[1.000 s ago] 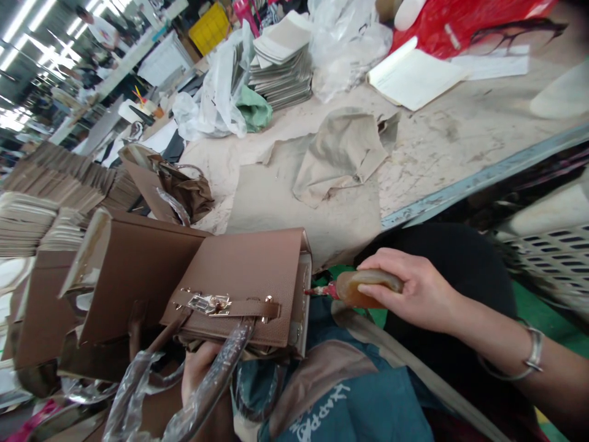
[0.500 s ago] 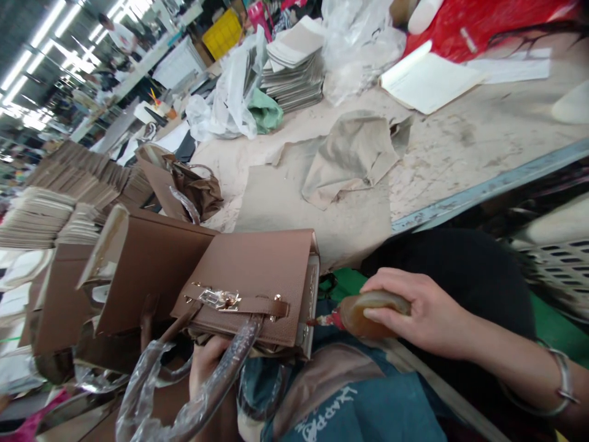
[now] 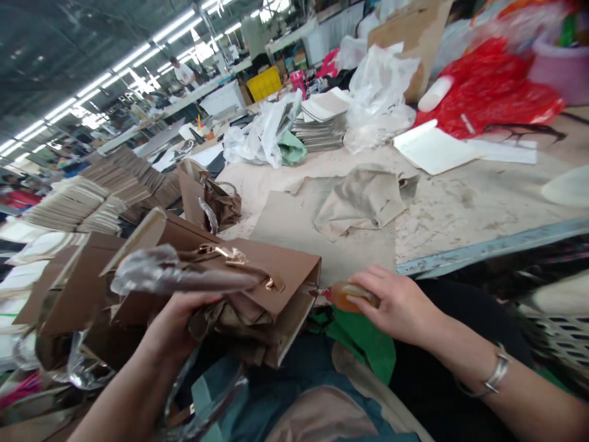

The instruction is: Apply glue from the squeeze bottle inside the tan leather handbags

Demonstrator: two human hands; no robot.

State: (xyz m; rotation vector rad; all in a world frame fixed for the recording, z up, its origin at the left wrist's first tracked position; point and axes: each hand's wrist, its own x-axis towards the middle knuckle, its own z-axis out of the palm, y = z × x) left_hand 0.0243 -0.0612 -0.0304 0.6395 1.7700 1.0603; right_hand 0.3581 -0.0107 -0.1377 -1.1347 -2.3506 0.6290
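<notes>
A brown handbag (image 3: 289,273) with gold hardware and a plastic-wrapped handle (image 3: 207,280) is tilted above my lap, its edge side turned to the right. My left hand (image 3: 177,322) grips it from below and behind the handle, with the fingertips hidden. In my right hand (image 3: 398,304) is an amber squeeze bottle (image 3: 343,297) with a red-stained nozzle, probably glue. The nozzle tip is at the bag's right side edge; whether it touches cannot be made out.
Other brown bags (image 3: 87,282) and stacked panels (image 3: 69,202) crowd the left. A crumpled cloth (image 3: 363,199) lies on the worktable (image 3: 464,209). Behind are a paper stack (image 3: 322,123), plastic bags (image 3: 384,86), an open notebook (image 3: 435,147) and glasses (image 3: 529,130). A white basket (image 3: 561,325) stands at right.
My left hand has raised and tipped the handbag, so its side edge shows more. The bottle has moved up and left with it. The view has tilted upward.
</notes>
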